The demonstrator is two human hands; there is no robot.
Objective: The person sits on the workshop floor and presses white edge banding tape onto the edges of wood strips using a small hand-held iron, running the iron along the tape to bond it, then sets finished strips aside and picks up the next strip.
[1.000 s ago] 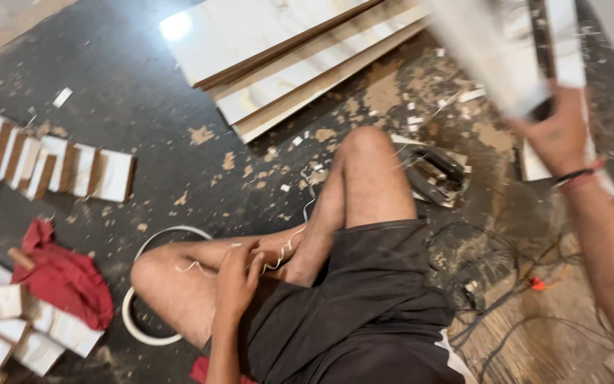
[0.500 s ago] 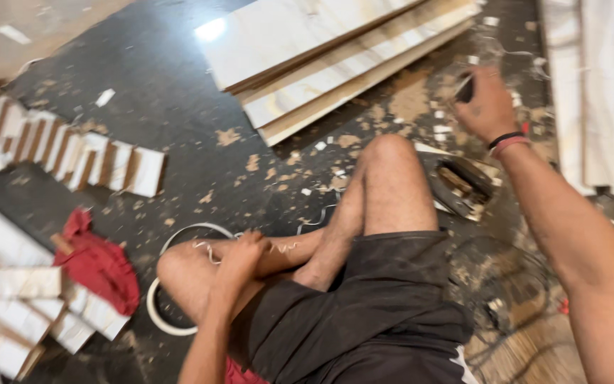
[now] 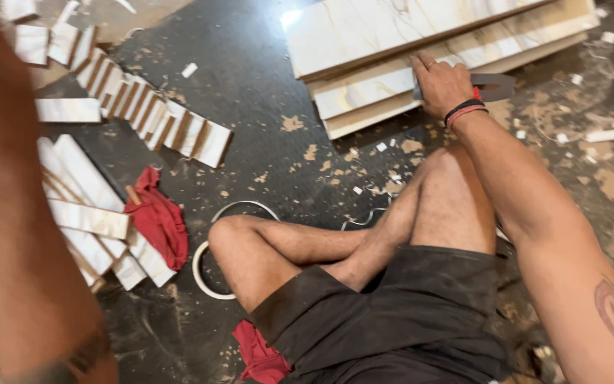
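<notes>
My right hand [image 3: 440,85] reaches forward to a stack of long marble-patterned panels [image 3: 392,35] on the dark floor. Its fingers are closed around a flat grey metal tool [image 3: 497,86], whose blade sticks out to the right over the lower panel's edge. A black and a red band sit on that wrist. My left arm [image 3: 23,242] is a close blur down the left side; its hand does not show. I sit cross-legged in dark shorts [image 3: 399,320], with my bare knees [image 3: 232,238] forward.
A row of short marble-patterned offcuts [image 3: 143,117] leans at the left, with longer strips [image 3: 87,213] below it. A red cloth [image 3: 156,220] lies beside them, another by my thigh [image 3: 261,355]. A white ring [image 3: 204,270] lies under my knee. Chips and dust litter the floor.
My right hand has come down from the upper right onto the panel stack with the tool. My left hand has left my shin and the arm has risen close to the camera.
</notes>
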